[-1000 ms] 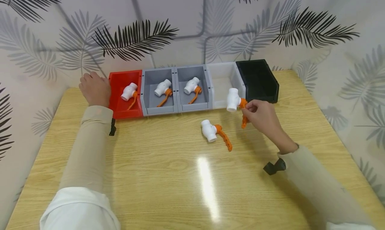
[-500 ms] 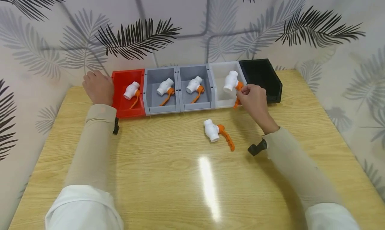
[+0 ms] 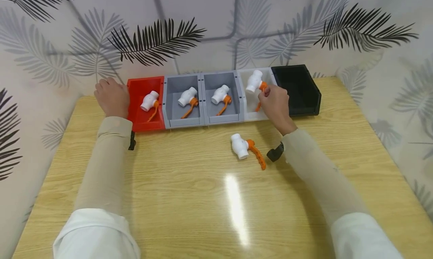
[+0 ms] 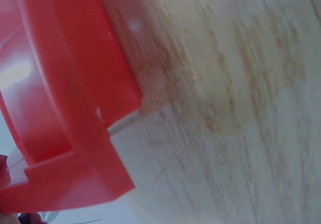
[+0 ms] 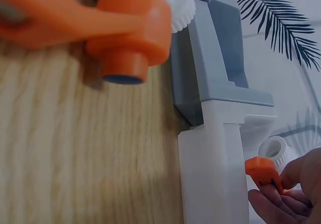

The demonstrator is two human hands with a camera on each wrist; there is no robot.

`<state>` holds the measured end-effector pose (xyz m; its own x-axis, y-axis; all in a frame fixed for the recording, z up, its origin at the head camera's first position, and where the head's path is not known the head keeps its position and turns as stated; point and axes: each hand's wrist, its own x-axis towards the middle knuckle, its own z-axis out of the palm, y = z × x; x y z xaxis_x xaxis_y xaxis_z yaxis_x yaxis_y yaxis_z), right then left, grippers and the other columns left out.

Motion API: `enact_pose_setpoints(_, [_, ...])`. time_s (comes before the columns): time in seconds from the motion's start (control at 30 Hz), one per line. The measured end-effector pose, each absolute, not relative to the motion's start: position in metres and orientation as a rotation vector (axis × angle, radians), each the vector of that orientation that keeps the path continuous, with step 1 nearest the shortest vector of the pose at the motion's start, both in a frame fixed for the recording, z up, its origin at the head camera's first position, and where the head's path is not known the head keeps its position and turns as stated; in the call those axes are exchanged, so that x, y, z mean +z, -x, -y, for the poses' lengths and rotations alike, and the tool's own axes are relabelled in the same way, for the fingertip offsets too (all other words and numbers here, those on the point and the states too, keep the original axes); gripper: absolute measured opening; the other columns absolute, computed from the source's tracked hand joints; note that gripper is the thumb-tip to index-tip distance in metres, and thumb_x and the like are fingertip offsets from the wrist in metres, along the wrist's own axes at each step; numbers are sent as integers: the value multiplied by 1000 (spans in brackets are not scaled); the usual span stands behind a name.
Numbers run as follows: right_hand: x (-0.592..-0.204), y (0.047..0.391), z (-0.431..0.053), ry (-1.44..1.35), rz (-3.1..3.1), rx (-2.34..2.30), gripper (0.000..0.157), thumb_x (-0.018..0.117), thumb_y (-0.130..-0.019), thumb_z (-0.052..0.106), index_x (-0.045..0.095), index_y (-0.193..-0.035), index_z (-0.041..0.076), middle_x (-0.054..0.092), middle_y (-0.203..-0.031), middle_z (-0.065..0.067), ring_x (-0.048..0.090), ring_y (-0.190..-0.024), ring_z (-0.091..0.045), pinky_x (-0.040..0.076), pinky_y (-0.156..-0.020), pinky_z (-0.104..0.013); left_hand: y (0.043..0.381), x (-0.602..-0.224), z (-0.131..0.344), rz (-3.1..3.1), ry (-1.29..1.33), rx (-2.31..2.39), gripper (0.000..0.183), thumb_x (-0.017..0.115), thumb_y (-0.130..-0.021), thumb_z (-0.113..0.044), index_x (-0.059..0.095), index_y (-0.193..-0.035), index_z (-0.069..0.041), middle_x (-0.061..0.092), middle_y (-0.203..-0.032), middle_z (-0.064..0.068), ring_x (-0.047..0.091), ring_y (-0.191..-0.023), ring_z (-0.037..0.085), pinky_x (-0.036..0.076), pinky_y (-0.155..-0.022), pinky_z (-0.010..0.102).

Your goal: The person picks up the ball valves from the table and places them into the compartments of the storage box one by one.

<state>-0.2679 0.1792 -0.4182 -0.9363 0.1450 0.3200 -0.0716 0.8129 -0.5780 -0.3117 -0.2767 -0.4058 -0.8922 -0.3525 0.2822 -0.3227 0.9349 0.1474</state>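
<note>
My right hand (image 3: 275, 103) pinches the orange handle of a white ball valve (image 3: 254, 81) over the white bin (image 3: 249, 116). In the right wrist view, that valve's orange handle (image 5: 264, 172) sits between thumb and fingers. My left hand (image 3: 112, 97) grips the far left corner of the red bin (image 3: 134, 121), with fingertips partly visible beside its rim in the left wrist view. Another ball valve (image 3: 239, 146) lies on the table in front of the white bin, its orange handle pointing toward the near right.
The red bin holds a ball valve (image 3: 149, 101). Two grey bins (image 3: 184, 122) beside it hold one valve (image 3: 187, 96) each. A black bin (image 3: 304, 111) ends the row at the right. Behind stands a leaf-patterned backdrop (image 3: 209, 56), at the wooden table's (image 3: 176, 184) back edge.
My right hand has carried the ball valve leftward and away from me, from in front of the white bin to over it. My left hand stays at the red bin.
</note>
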Motion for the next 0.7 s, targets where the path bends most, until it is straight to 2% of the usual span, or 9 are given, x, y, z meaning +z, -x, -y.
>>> enact_pose_setpoints(0.13, [-421, 272, -176, 79, 2657, 875, 21, 52, -83, 18, 55, -70, 2, 53, -67, -10, 50, -57, -22, 40, -48, -30, 312, -406, 277, 2802, -506, -135, 43, 22, -91, -24, 42, -110, 9, 44, -105, 27, 39, -100, 40, 32, -84, 49])
enact_pose_setpoints(0.37, [-437, 275, -174, 91, 2689, 814, 22, 56, -82, 21, 55, -69, 4, 54, -68, -10, 51, -63, -25, 41, -58, -36, 315, -407, 278, 2828, -509, -132, 44, 22, -92, -25, 41, -112, 9, 43, -106, 26, 38, -100, 40, 32, -84, 48])
enact_pose_setpoints(0.7, [-445, 277, -167, 98, 2709, 823, 29, 55, -84, 22, 55, -65, 1, 52, -65, -11, 49, -60, -24, 38, -52, -32, 316, -407, 279, 2835, -522, -124, 45, 22, -92, -26, 41, -114, 9, 43, -106, 26, 38, -99, 39, 33, -84, 48])
